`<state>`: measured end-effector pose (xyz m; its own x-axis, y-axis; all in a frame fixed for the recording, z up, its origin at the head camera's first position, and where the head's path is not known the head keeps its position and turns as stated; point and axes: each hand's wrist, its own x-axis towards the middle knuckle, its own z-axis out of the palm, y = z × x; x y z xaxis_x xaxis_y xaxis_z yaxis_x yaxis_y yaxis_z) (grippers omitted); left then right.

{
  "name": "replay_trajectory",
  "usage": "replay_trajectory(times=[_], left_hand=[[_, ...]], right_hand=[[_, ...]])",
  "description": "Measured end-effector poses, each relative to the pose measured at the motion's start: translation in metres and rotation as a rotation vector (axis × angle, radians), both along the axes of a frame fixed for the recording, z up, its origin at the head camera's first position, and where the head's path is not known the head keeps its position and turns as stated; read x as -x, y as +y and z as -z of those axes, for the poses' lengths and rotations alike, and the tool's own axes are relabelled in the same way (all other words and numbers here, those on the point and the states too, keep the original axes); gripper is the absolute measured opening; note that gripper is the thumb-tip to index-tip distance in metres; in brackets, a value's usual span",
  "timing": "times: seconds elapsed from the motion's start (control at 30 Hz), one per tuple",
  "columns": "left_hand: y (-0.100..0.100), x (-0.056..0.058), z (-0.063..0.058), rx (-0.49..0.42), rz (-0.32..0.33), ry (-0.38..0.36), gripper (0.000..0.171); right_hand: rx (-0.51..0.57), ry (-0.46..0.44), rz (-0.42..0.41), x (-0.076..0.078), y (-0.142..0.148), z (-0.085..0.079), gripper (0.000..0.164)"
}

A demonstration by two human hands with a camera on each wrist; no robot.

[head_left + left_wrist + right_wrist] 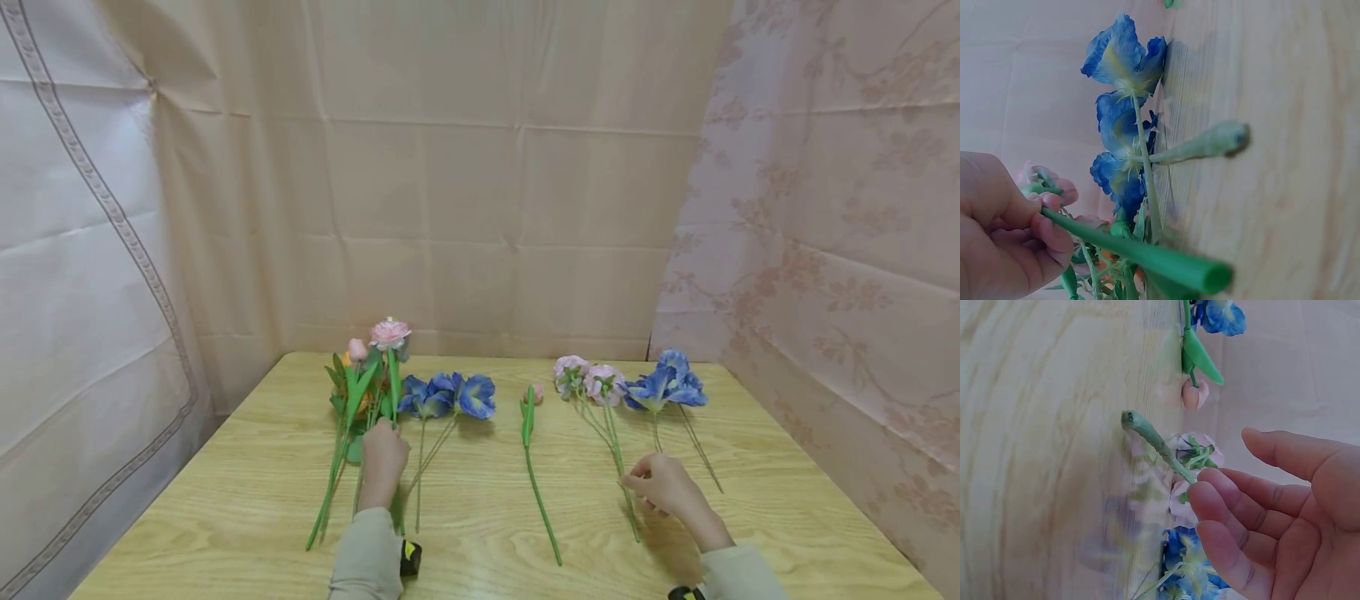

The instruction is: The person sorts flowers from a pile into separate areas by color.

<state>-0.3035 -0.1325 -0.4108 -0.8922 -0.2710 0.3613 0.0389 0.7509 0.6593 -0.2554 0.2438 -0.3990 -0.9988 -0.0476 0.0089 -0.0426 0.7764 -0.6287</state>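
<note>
My left hand (384,460) pinches the smooth green stem (1141,253) of a tulip between thumb and fingers, above the left bunch of flowers. In that bunch a pink rose-like flower (390,334) and a pink tulip bud (357,350) show, with green leaves around them. Blue flowers (472,396) lie just right of this hand. Over the right side of the table, my right hand (666,483) has its thumb apart from its loosely bent fingers. Its fingertips are right at the stems of the pale pink flowers (604,385); one stem end (1147,434) sticks out past them.
A single pink tulip (529,425) lies mid-table, its stem toward the front. Blue flowers (671,383) lie at the back right, beyond my right hand. The wooden table (480,483) backs onto a beige curtain (480,183), with patterned cloth on the right side.
</note>
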Motion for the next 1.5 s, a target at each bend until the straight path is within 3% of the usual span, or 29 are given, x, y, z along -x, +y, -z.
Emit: replay_trajectory(times=[0.2,0.53,0.63,0.67,0.77,0.87,0.9,1.03,1.1,1.33,1.5], left_hand=[[0.001,0.002,0.002,-0.044,-0.001,-0.008,0.002],[0.007,0.004,0.003,-0.105,-0.006,0.003,0.018],[0.005,0.015,0.014,-0.116,-0.005,0.033,0.017],[0.004,0.024,0.024,-0.103,-0.009,0.095,0.015],[0.002,0.032,0.035,-0.117,0.011,0.102,0.014],[0.007,0.023,0.027,-0.140,0.045,0.092,0.014],[0.010,0.014,0.016,-0.155,0.057,0.041,0.013],[0.019,-0.003,-0.002,-0.127,0.082,0.059,0.012],[0.023,-0.006,-0.006,-0.101,0.078,0.072,0.010],[0.034,-0.013,-0.018,-0.244,0.180,-0.012,0.012],[0.044,-0.025,-0.027,-0.243,0.217,0.027,0.010]], right_hand=[[0.006,-0.004,0.013,0.000,-0.001,0.002,0.012],[0.033,-0.012,0.009,-0.002,-0.002,0.002,0.012],[0.029,-0.009,0.005,-0.002,-0.002,0.001,0.012],[0.030,-0.007,0.004,-0.002,-0.002,0.001,0.012],[0.031,0.007,-0.002,-0.002,-0.003,0.002,0.011],[0.034,0.015,-0.005,-0.003,-0.003,0.003,0.009],[0.035,0.016,-0.009,-0.003,-0.003,0.003,0.009],[0.038,0.015,-0.024,-0.002,-0.002,0.005,0.009],[0.040,0.017,-0.037,-0.003,-0.002,0.005,0.008],[0.097,0.042,-0.137,-0.003,-0.002,0.004,0.011],[0.114,0.057,-0.175,-0.003,-0.004,0.003,0.012]])
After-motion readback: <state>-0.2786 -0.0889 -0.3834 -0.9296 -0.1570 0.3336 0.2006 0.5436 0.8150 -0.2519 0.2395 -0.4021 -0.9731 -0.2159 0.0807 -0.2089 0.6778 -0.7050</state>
